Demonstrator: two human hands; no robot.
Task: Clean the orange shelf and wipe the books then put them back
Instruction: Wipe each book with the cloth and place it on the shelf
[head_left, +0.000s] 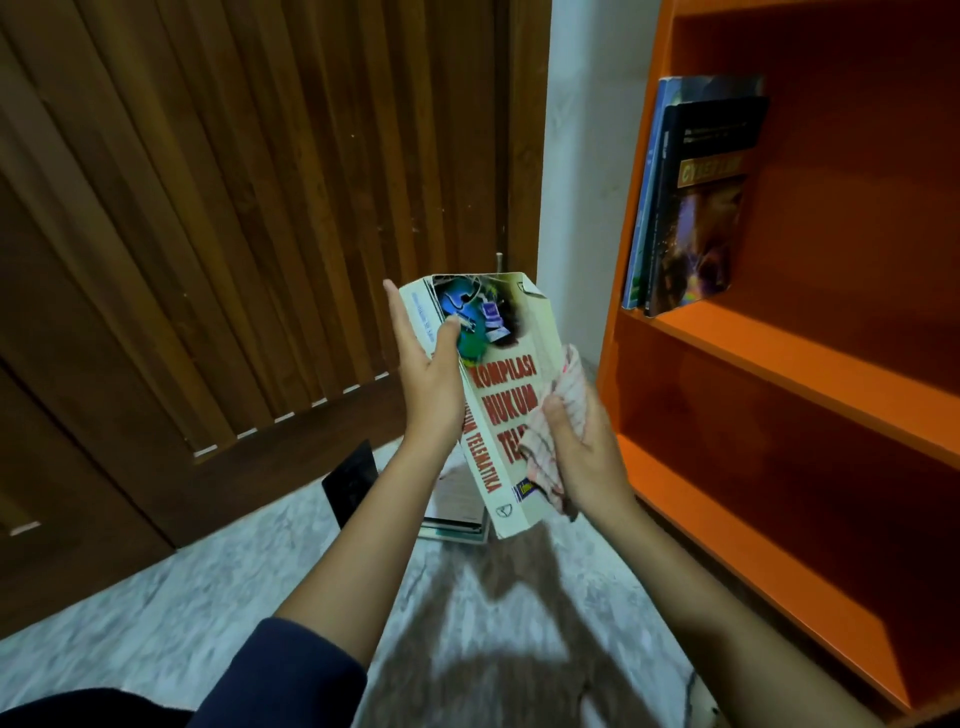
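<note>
Holding a white paperback (511, 395) tilted in mid-air, left of the orange shelf (779, 364). Left hand (426, 374) grips the spine side, thumb on the cover. Right hand (587, 462) clutches a checked cloth (558, 415) pressed against the cover's lower right. Shelved books (696, 208) lean against the shelf's left wall. A book stack (457, 514) sits on the marble floor (260, 571) by the slatted wooden door (234, 208), partly hidden by the paperback and left forearm.

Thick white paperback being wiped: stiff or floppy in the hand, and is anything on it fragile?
Probably fairly stiff: the paperback looks thick and sits straight though the left hand grips only its spine edge. Cover likely fragile: its top corner is torn and bent. Sideways wiping with the cloth in the right hand might twist it.
</note>
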